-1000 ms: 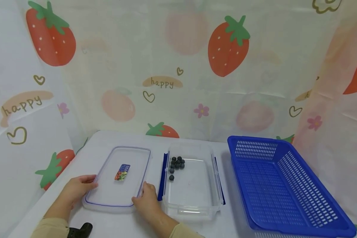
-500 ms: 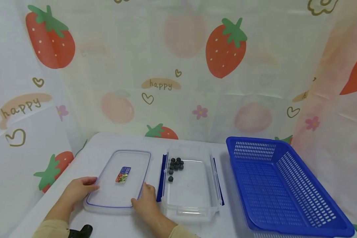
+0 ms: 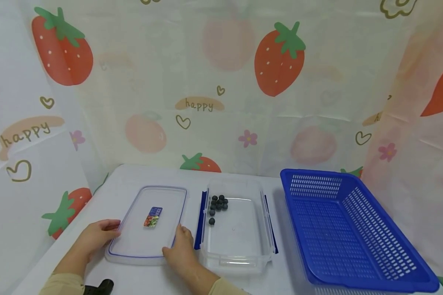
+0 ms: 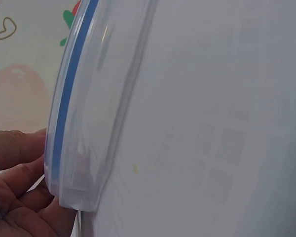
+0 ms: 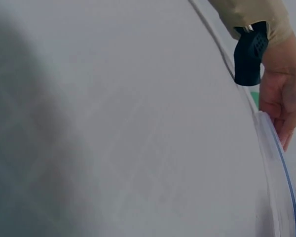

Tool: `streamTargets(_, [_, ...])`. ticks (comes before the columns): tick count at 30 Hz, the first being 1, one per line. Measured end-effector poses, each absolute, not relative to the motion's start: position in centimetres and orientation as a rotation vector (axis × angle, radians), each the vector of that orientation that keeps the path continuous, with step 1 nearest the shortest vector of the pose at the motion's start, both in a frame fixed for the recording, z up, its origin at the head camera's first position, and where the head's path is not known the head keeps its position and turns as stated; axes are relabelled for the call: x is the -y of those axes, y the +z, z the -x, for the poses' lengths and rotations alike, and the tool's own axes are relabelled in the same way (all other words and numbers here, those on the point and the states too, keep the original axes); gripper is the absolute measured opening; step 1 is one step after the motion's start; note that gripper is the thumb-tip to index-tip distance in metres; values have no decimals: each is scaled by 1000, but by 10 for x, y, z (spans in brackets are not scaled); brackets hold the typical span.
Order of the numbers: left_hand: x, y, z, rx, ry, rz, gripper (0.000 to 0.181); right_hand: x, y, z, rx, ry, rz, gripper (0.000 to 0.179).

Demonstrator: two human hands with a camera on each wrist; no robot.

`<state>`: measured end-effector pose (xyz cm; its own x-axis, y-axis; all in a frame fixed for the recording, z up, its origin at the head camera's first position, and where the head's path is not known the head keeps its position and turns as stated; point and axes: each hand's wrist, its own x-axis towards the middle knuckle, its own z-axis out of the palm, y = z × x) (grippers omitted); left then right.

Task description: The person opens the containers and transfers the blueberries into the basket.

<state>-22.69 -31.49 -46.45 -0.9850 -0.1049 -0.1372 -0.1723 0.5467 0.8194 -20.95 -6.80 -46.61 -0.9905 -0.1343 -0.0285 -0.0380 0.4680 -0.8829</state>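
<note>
A clear plastic container lid [image 3: 136, 239] with a blue sealing ring and a small colourful label [image 3: 153, 217] is at the left of the table. My left hand [image 3: 99, 236] grips its left edge; the left wrist view has the thumb and curled fingers [image 4: 23, 181] against the rim. At the lid's front right corner, my right hand [image 3: 182, 249] holds the edge, thumb at the front and fingers along the side. To the right, a clear container [image 3: 240, 237] with blue side clips holds several dark round berries [image 3: 219, 205], like blueberries, in its left part.
A blue slotted plastic basket [image 3: 339, 241] stands at the right, close to the clear container. All these rest on a white table [image 3: 133, 282]. Behind hangs a strawberry-print cloth [image 3: 214, 135]. A black device [image 3: 99, 287] shows by the left sleeve.
The head view tilted slightly, so everything sits a little lower in it than one second ago. Both hands keep their hold on the lid, which has barely shifted.
</note>
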Motion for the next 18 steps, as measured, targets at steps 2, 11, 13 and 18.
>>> streamTargets(2, [315, -465, 227, -2689, 1449, 241, 51, 68, -466, 210, -2598, -1561, 145, 77])
streamTargets(11, [315, -467, 228, -2648, 1496, 253, 51, 68, -463, 209, -2627, -1548, 130, 75])
streamTargets(13, [315, -467, 228, -2644, 1493, 249, 52, 68, -463, 208, -2622, -1561, 134, 75])
streamTargets(18, [316, -465, 230, -2608, 1506, 261, 53, 68, -463, 208, -2582, -1619, 148, 75])
